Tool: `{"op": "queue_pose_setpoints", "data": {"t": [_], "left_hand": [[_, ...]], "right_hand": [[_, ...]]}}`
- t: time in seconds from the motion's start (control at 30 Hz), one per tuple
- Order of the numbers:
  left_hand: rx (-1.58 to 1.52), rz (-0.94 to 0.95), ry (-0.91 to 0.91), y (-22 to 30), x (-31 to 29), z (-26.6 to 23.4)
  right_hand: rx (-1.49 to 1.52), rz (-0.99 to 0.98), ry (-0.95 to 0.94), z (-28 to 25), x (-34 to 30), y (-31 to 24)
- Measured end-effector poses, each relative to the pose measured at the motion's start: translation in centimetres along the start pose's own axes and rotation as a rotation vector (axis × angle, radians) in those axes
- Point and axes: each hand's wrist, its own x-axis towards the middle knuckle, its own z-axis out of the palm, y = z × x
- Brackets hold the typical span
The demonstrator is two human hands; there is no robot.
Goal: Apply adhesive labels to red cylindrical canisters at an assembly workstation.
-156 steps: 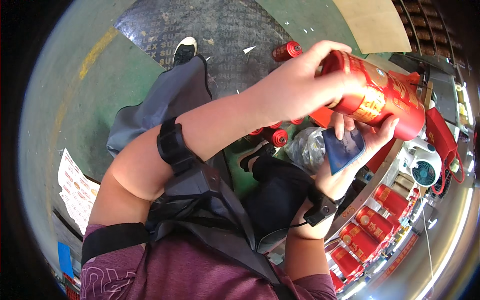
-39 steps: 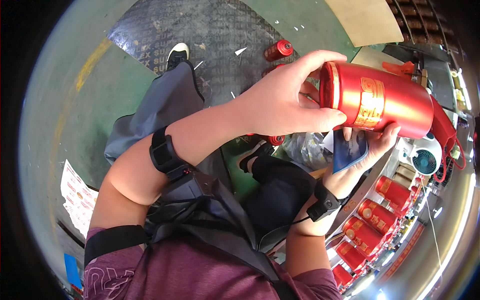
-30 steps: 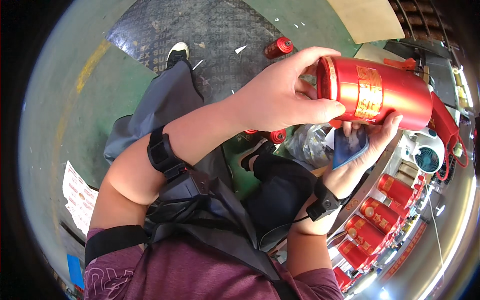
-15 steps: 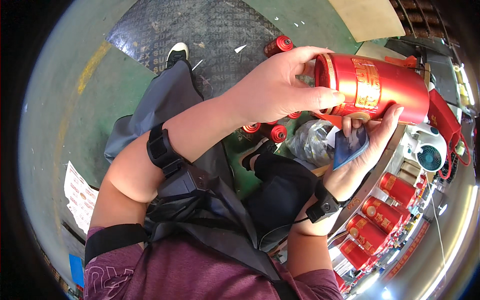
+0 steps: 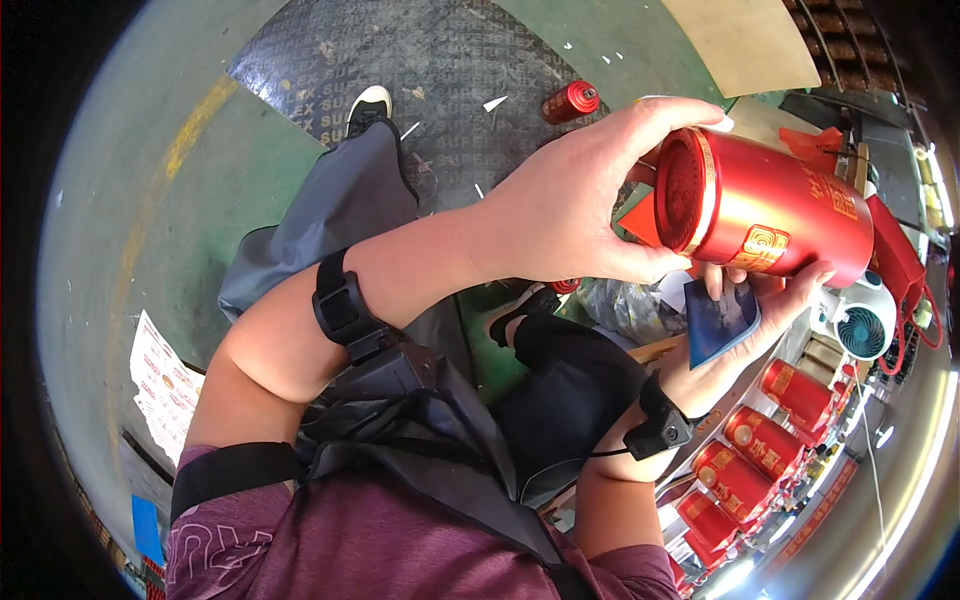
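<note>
A shiny red cylindrical canister point(image 5: 800, 205) with gold ornaments lies tilted sideways in both my hands at the upper right. My left hand point(image 5: 590, 195) grips its left end, thumb below and fingers above, near a gold ring. The round recessed end face point(image 5: 682, 190) is turned partly toward me. From beneath, my right hand point(image 5: 768, 312) holds the body, its thumb along the lower side and some fingertips showing under it. A blue folded cloth point(image 5: 718, 322) rests in the right palm; how it is held is partly hidden.
Several red canisters point(image 5: 795, 390) stand in a row at the right. Near them are a white fan point(image 5: 860, 322) and a red bag point(image 5: 895, 255). Red cans point(image 5: 571, 101) and a clear plastic bag point(image 5: 622, 308) lie on the floor. Printed paper point(image 5: 165, 385) is at the left.
The canister has turned about its long axis, so a different gold ornament shows. Its left end now faces me more. Both hands sit slightly lower and further right in the picture.
</note>
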Motion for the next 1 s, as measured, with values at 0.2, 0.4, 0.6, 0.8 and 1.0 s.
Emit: {"op": "queue_pose_setpoints", "data": {"t": [0.2,0.4,0.6,0.8,1.0], "left_hand": [[-0.031,-0.094,-0.036,0.5,0.1,-0.3],[-0.197,-0.205,-0.049,0.8,-0.1,-0.4],[-0.343,-0.209,0.018,0.0,-0.2,0.2],[-0.565,-0.229,0.180,0.1,0.1,1.7],[-0.576,-0.210,0.217,-0.3,0.1,2.0]], "right_hand": [[-0.007,0.100,0.087,-0.1,0.1,-0.4],[-0.111,0.048,0.153,1.3,-0.3,-0.5],[-0.056,0.060,0.086,1.1,-0.3,-0.4],[-0.088,-0.023,0.128,1.7,-1.0,-0.2],[-0.140,-0.084,0.120,1.8,-1.1,0.0]]}}
